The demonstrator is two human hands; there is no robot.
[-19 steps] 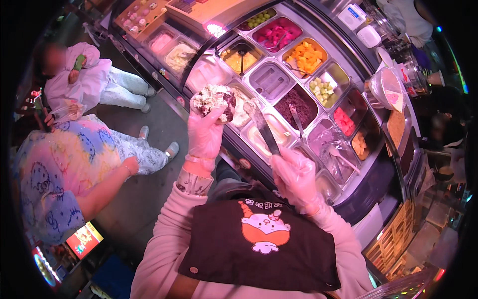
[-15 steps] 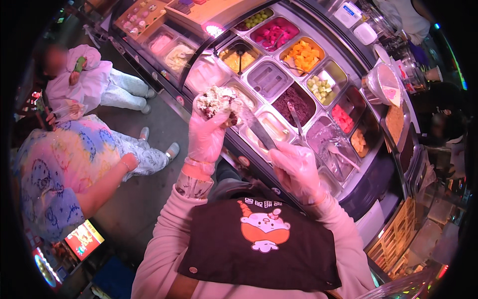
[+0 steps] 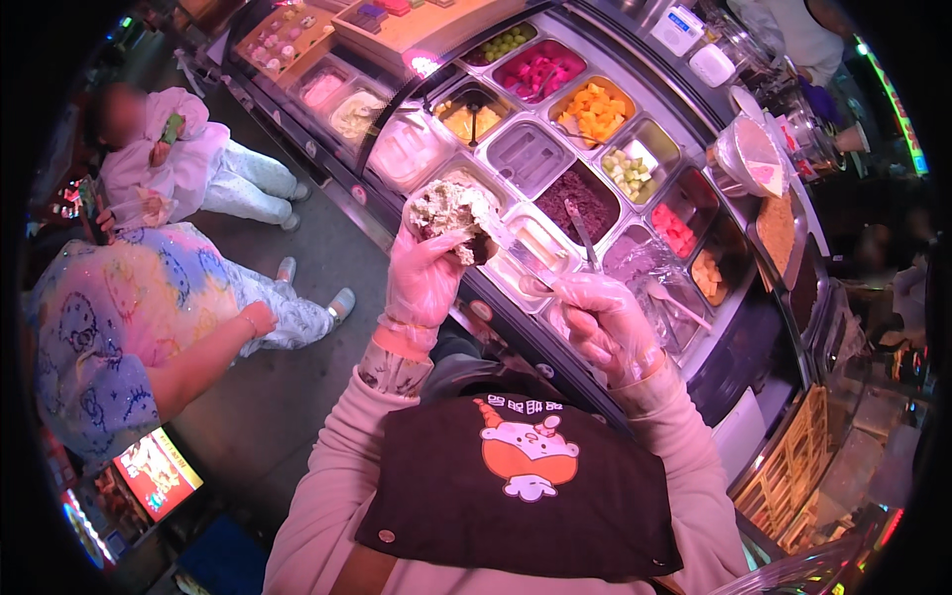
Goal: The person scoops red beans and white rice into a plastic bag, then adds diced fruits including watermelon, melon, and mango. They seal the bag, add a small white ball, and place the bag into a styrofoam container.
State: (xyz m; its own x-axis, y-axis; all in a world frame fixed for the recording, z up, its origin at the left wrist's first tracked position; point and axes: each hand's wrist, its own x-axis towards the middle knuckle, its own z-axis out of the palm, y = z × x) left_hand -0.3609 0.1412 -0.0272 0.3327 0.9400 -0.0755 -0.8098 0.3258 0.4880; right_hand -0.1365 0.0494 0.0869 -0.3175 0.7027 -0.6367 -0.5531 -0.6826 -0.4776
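Thin, clear plastic gloves [image 3: 409, 312] look glossy and creased over the left hand [image 3: 424, 281] and the right hand [image 3: 613, 319]. The long, flat silver spatula [image 3: 528, 259] has a smooth metal blade. The roundish cream-and-dark-red food mass [image 3: 448, 211] is rough and lumpy. Rectangular silver metal pans [image 3: 529, 159] shine smoothly in the counter [image 3: 734, 392], whose dark rounded edge has a sleek finish. Crumpled, transparent plastic film [image 3: 650, 260] glistens over one pan. The dark brown apron [image 3: 426, 476] is matt cloth; the pale pink sleeves [image 3: 332, 466] are soft-looking, dull fabric. The light-brown box [image 3: 446, 40] and the slatted tan rack [image 3: 793, 466] look wooden.
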